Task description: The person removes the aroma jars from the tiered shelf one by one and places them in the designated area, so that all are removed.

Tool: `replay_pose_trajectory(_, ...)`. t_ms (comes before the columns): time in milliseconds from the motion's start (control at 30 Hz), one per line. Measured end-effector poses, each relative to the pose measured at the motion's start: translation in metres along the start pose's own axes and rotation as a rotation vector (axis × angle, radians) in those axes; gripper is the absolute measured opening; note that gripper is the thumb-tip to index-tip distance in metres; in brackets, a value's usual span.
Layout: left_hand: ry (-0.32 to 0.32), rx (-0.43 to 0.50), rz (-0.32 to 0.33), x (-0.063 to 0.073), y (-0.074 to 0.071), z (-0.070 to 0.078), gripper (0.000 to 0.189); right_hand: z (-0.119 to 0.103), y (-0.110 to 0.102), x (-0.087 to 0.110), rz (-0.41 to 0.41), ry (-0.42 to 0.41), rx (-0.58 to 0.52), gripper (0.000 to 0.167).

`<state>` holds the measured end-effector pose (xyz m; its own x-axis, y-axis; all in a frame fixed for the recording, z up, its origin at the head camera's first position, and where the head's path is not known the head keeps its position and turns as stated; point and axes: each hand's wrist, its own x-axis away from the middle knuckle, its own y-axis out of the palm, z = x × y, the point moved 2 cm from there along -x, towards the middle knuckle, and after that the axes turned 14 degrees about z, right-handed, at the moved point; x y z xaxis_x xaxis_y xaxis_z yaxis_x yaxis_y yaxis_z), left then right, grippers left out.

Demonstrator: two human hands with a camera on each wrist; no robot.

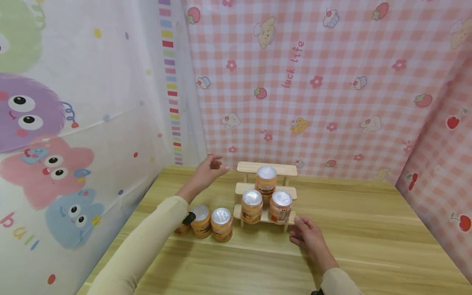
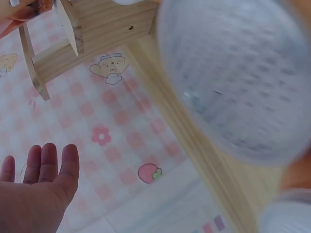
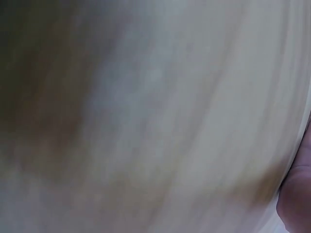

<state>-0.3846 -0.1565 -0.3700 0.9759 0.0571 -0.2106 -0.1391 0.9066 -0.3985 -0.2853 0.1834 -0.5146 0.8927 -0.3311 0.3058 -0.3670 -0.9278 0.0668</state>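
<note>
The left hand (image 1: 208,169) hung in the air just left of the rack (image 1: 266,192), level with its top step, fingers loosely spread and holding nothing. The two jars (image 1: 212,221) off the rack stood upright on the table (image 1: 368,229) below and behind that hand, beside its forearm, so the left hand was much the nearer to them. The right hand (image 1: 307,235) rested relaxed on the table at the rack's front right foot, gripping nothing. Three more jars (image 1: 266,196) stood on the rack's steps. Their orange labels were too small to read; the cloth behind the rack read "luck Life" (image 1: 293,63).
</note>
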Motion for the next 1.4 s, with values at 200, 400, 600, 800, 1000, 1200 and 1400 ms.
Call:
replay_pose_trajectory(200,0.001,-0.046,-0.028,-0.011,0.014,0.004,0.072,-0.015,-0.010,-0.001,0.019,-0.014,0.070,0.051)
replay_pose_trajectory(400,0.036,-0.058,-0.045,-0.022,0.028,0.003,0.066,-0.048,-0.015,-0.005,0.033,-0.077,0.161,0.066)
replay_pose_trajectory(600,0.053,-0.104,-0.043,-0.030,0.035,0.000,0.067,-0.083,-0.011,-0.009,0.030,-0.152,0.189,0.069)
replay_pose_trajectory(800,0.058,-0.119,-0.056,-0.035,0.039,-0.005,0.064,-0.111,-0.001,-0.011,0.025,-0.202,0.226,0.071)
replay_pose_trajectory(1000,0.035,-0.123,-0.082,-0.036,0.042,-0.005,0.064,-0.135,0.022,-0.008,-0.020,-0.263,0.236,0.063)
replay_pose_trajectory(1200,0.029,-0.131,-0.108,-0.036,0.044,-0.006,0.064,-0.146,0.046,-0.001,-0.103,-0.308,0.235,0.065)
replay_pose_trajectory(1400,0.009,-0.127,-0.139,-0.037,0.049,-0.010,0.059,-0.148,0.064,0.004,-0.142,-0.345,0.280,0.065)
